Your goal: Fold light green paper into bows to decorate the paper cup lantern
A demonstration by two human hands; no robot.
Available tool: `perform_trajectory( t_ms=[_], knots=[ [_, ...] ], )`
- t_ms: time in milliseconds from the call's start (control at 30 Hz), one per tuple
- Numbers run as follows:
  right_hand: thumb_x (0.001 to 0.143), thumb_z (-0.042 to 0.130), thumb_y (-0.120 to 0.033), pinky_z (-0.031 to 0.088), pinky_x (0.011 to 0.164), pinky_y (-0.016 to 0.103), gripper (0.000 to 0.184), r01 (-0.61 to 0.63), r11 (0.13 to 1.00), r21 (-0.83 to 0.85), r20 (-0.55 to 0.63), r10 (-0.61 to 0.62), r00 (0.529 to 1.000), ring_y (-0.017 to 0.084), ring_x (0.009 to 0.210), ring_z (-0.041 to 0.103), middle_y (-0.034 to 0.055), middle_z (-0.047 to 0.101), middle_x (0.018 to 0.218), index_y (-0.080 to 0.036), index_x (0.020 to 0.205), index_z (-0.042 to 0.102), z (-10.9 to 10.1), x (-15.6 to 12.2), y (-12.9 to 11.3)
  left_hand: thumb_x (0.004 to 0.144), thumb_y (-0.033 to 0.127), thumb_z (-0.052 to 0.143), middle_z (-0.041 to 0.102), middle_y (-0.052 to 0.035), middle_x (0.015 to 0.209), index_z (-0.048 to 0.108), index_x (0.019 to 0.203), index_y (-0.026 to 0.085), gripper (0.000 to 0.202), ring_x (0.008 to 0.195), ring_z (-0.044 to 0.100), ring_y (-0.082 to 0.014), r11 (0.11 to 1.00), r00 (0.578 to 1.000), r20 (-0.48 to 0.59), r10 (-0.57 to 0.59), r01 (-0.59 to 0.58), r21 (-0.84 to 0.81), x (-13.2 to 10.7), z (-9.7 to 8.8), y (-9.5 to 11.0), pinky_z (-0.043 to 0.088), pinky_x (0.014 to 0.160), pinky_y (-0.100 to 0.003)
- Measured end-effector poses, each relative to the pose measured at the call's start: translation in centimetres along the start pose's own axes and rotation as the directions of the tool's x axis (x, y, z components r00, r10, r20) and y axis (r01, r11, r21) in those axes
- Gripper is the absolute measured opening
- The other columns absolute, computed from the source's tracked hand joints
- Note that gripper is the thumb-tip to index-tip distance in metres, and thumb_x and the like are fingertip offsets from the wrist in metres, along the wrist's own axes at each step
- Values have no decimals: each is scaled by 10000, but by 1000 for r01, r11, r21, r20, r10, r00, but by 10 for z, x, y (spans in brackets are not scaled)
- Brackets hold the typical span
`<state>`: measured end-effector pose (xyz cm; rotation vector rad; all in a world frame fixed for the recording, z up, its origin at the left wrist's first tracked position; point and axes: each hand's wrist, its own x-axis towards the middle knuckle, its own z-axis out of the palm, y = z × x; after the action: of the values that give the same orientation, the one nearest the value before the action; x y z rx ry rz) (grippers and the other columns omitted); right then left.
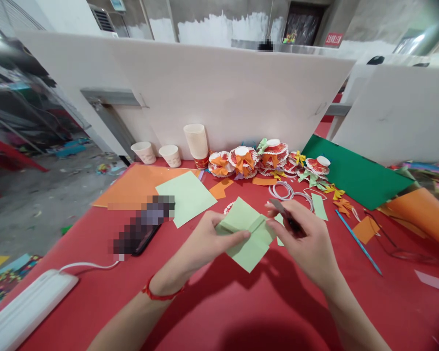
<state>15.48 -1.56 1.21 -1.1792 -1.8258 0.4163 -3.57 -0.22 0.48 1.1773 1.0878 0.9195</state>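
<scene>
My left hand [212,239] pinches a light green sheet of paper [247,253], thumb on top. A raised fold runs across the sheet, which is held above the red table. At its right edge, my right hand [307,239] is closed around a small knife [292,222] with a grey blade and a dark handle. The right thumb and fingertips reach the paper's edge; whether they pinch it is hard to tell. Behind the left hand lies a larger light green sheet [186,197]. A narrow green strip [319,206] lies beyond the right hand.
Paper cups [170,156] and red-and-white paper ornaments with bows [243,161] line the white partition [205,83]. A phone [146,226] and a white power strip [32,307] are on the left. Coiled white cord [283,190], a blue pencil [358,241] and green card [354,170] are on the right.
</scene>
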Motion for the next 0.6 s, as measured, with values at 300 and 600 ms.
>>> perform_trajectory(
  t_ms=[300, 600],
  knots=[
    [908, 530, -213, 498, 729, 327, 239, 123, 988, -95, 31, -120, 992, 191, 823, 613, 51, 673, 903, -243, 1104, 663, -19, 0, 3, 560, 300, 831, 687, 14, 601, 724, 650, 158, 199, 541, 585, -113, 960, 925, -378, 44, -143, -240, 2, -4, -1, 455, 512, -203],
    [874, 565, -187, 486, 597, 261, 203, 125, 978, -164, 187, -94, 978, 149, 664, 618, 31, 678, 795, -238, 993, 722, -30, -3, 2, 560, 302, 846, 749, -15, 688, 742, 691, 162, 217, 618, 651, -140, 955, 916, -388, 96, -195, -224, 2, -1, -1, 527, 570, -219]
  ],
)
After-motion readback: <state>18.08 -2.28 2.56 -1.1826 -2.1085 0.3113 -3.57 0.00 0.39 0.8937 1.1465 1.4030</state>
